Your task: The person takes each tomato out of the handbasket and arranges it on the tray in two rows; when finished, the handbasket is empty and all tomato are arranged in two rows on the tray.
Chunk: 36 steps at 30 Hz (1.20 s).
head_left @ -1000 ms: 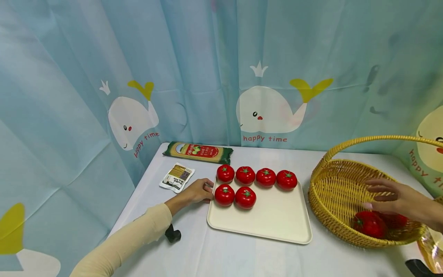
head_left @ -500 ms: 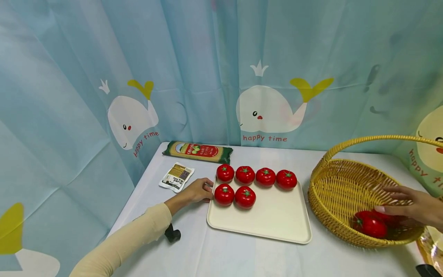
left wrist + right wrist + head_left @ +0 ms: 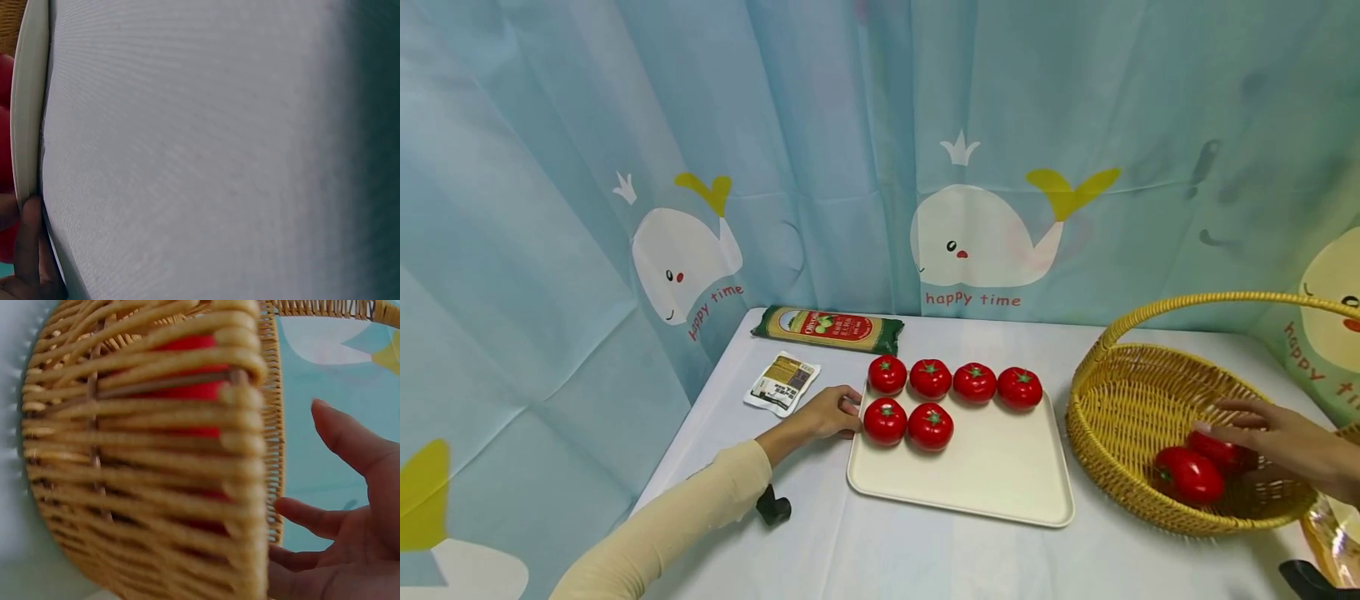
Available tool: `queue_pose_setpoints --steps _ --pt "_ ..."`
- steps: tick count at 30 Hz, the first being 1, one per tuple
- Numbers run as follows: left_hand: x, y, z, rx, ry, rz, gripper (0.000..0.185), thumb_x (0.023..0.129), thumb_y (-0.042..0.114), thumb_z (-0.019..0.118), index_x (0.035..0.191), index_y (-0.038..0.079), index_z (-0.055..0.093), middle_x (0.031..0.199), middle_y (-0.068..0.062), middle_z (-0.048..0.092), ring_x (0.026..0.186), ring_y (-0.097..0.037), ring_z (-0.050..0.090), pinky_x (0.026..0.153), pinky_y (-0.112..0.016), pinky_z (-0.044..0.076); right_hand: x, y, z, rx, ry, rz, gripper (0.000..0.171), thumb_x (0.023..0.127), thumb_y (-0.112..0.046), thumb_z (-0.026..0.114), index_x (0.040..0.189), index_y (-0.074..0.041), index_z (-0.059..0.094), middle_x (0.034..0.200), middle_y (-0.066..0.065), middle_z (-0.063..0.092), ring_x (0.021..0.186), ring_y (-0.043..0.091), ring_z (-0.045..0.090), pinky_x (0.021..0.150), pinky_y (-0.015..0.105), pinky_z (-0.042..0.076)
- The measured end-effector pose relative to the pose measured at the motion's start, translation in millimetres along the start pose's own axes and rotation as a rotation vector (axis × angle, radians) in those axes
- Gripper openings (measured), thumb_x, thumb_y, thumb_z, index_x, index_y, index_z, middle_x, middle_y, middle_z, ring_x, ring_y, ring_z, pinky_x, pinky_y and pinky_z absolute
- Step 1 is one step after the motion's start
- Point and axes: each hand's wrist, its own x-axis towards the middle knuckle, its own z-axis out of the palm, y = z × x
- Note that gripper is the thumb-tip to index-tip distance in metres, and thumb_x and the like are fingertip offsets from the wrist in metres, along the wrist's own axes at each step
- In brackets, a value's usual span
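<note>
The right hand (image 3: 1273, 437) is reaching into the basket (image 3: 1120, 400) at the counter's right edge, its grip spread, fingertips touching the farther of two tomatoes (image 3: 1221, 450). The left hand (image 3: 823, 412) is resting against the tray's (image 3: 992, 475) left edge near the counter's middle, fingers relaxed.

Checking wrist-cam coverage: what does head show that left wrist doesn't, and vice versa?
Head only: six tomatoes whole on the tray, the basket with two tomatoes, the right hand reaching in over them, a pasta packet, a sachet.
Left wrist only: a close look at fingers against the tray's edge, and the cloth weave.
Both: left hand at the tray rim, white tablecloth.
</note>
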Motion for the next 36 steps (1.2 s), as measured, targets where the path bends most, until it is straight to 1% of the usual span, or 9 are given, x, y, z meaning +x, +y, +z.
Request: queue_pose_setpoints --steps 6,9,12,15,20,24,27,33,36 --pt "0.7 -0.2 0.3 0.002 0.002 -0.002 0.047 0.081 -0.004 0.072 0.125 -0.002 0.058 0.091 -0.009 0.060 0.077 -0.016 0.062 0.070 -0.029 0.064 9 -6 1 0.050 0.061 -0.133 0.083 0.109 -0.037 0.038 0.145 0.025 -0.004 0.138 0.054 0.013 0.106 0.052 0.058 0.079 0.050 0.062" --pt "1.0 -0.7 0.7 -0.003 0.001 -0.003 0.047 0.081 -0.005 0.072 0.125 -0.003 0.058 0.090 -0.008 0.060 0.077 -0.016 0.062 0.070 -0.029 0.064 10 -6 0 0.042 0.118 -0.176 0.082 0.108 -0.036 0.040 0.147 0.023 -0.001 0.143 0.050 0.015 0.100 0.024 0.065 0.078 0.045 0.063" --pt "0.7 -0.5 0.8 -0.003 0.000 0.003 0.047 0.080 -0.004 0.072 0.125 -0.003 0.057 0.090 -0.008 0.060 0.077 -0.016 0.062 0.070 -0.029 0.064 11 -6 -4 0.042 0.142 -0.186 0.081 0.108 -0.036 0.041 0.147 0.023 0.002 0.144 0.048 0.016 0.090 -0.005 0.056 0.077 0.040 0.063" --pt "0.2 0.5 0.3 0.001 0.003 0.000 0.047 0.080 -0.004 0.073 0.124 -0.003 0.058 0.090 -0.008 0.059 0.076 -0.016 0.061 0.069 -0.028 0.064 13 -8 -8 0.038 0.137 -0.191 0.078 0.108 -0.035 0.042 0.146 0.023 0.009 0.142 0.049 0.022 0.086 -0.015 0.051 0.076 0.039 0.063" --pt "0.3 0.6 -0.3 0.015 0.007 -0.011 0.046 0.080 -0.003 0.073 0.124 -0.001 0.058 0.091 -0.008 0.059 0.076 -0.016 0.061 0.068 -0.027 0.063 17 -13 -14 0.008 0.099 -0.220 0.070 0.107 -0.030 0.046 0.145 0.021 0.018 0.141 0.047 0.033 0.088 -0.011 0.058 0.076 0.037 0.063" --pt "-0.2 0.6 -0.2 0.020 0.007 -0.006 0.046 0.080 -0.003 0.073 0.123 -0.002 0.058 0.090 -0.008 0.059 0.076 -0.016 0.061 0.067 -0.028 0.063 20 -17 -19 -0.042 0.072 -0.239 0.067 0.106 -0.028 0.051 0.147 0.017 0.023 0.141 0.046 0.035 0.101 0.019 0.067 0.075 0.036 0.062" --pt "-0.3 0.8 0.0 0.021 0.007 -0.005 0.045 0.080 -0.004 0.072 0.123 -0.001 0.058 0.090 -0.008 0.060 0.076 -0.016 0.061 0.067 -0.028 0.063 23 -20 -24 -0.075 0.034 -0.259 0.068 0.105 -0.027 0.053 0.147 0.016 0.023 0.143 0.047 0.032 0.109 0.041 0.063 0.077 0.041 0.062" --pt "0.4 0.2 0.7 0.004 0.005 -0.005 0.046 0.080 -0.005 0.072 0.124 -0.002 0.058 0.090 -0.008 0.059 0.075 -0.016 0.061 0.069 -0.028 0.064 32 -22 -33 -0.076 -0.076 -0.273 0.070 0.104 -0.024 0.054 0.147 0.018 0.018 0.142 0.050 0.029 0.113 0.047 0.060 0.084 0.051 0.061" --pt "-0.4 -0.1 1.5 -0.019 0.002 0.001 0.047 0.080 -0.007 0.071 0.124 -0.004 0.057 0.089 -0.008 0.059 0.074 -0.016 0.061 0.069 -0.029 0.064 36 -23 -36 -0.089 -0.124 -0.223 0.076 0.104 -0.029 0.054 0.148 0.018 0.015 0.143 0.051 0.024 0.115 0.051 0.057 0.082 0.054 0.060"
